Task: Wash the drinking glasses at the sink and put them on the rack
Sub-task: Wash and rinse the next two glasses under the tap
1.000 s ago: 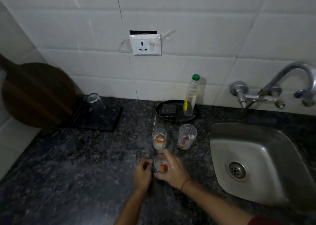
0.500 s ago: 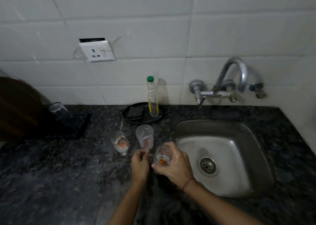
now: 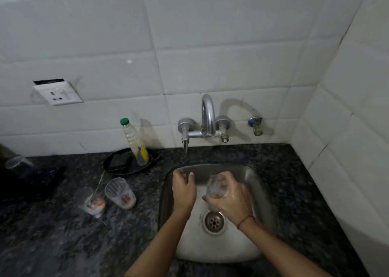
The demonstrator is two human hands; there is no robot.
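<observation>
One soiled drinking glass (image 3: pixel 216 184) hangs over the sink (image 3: pixel 252 176), twelve o'clock of the drain (image 3: pixel 213 222).
Your right grip (image 3: pixel 231 198) wraps its lower wall; left grip (image 3: pixel 183 189) loose, empty. Fragile, probably slick: hold mid-wall.

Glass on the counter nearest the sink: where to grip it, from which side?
Wrap the glass round its wall at mid-height, coming from the sink side, I'd say. It stands upright, mouth up, and the second glass crowds its left; the right side looks free.
</observation>
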